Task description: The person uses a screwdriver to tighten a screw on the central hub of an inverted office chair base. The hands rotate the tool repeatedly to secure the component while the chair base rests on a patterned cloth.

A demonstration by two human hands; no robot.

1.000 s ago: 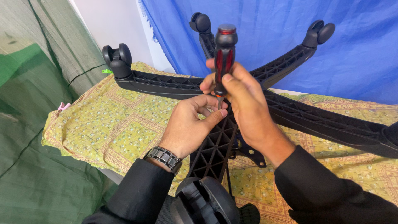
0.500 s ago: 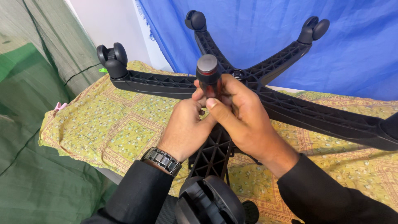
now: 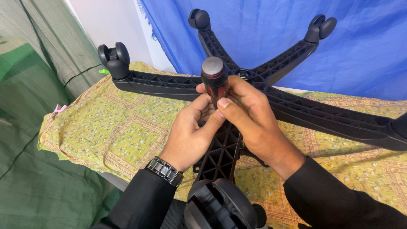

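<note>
A black five-armed chair base with caster wheels lies upside down on a yellow patterned cloth. My right hand grips the red and black handle of a screwdriver, which stands upright with its grey end cap toward me. The tool's tip is hidden behind my fingers, over the base arm that runs toward me. My left hand, with a metal watch on the wrist, is cupped against the lower part of the tool and the arm below it. I cannot see what its fingers pinch.
Casters sit at the arm ends: one at the left, two at the back, and one close to me. A blue cloth hangs behind. Green fabric drapes at the left, beyond the edge of the yellow cloth.
The screwdriver handle has tilted from leaning away to pointing its end cap at the camera. Both hands stayed together at the same spot on the base arm.
</note>
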